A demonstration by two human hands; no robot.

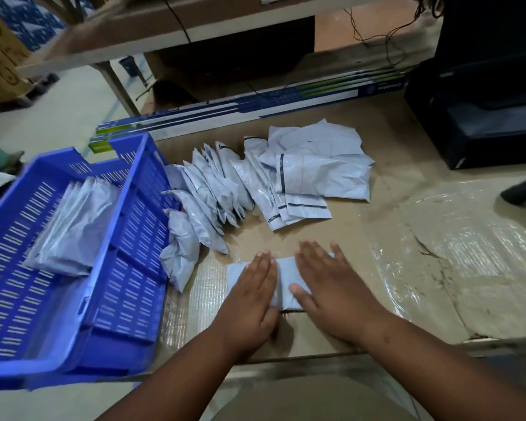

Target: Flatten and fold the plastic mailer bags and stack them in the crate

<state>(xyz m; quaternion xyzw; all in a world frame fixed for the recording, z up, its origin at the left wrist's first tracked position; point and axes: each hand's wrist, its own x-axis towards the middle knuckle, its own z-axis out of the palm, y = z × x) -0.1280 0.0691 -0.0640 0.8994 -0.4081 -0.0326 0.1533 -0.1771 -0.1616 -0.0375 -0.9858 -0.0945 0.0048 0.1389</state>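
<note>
Hands, left hand and right hand, press folded mailer bag flat, fingers straight.

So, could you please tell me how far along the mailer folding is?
Early on. Done: a small stack of folded bags lies in the blue crate. In hand: the left hand and right hand press one folded mailer flat on the table. Left: a big pile of loose mailers beside the crate.
</note>
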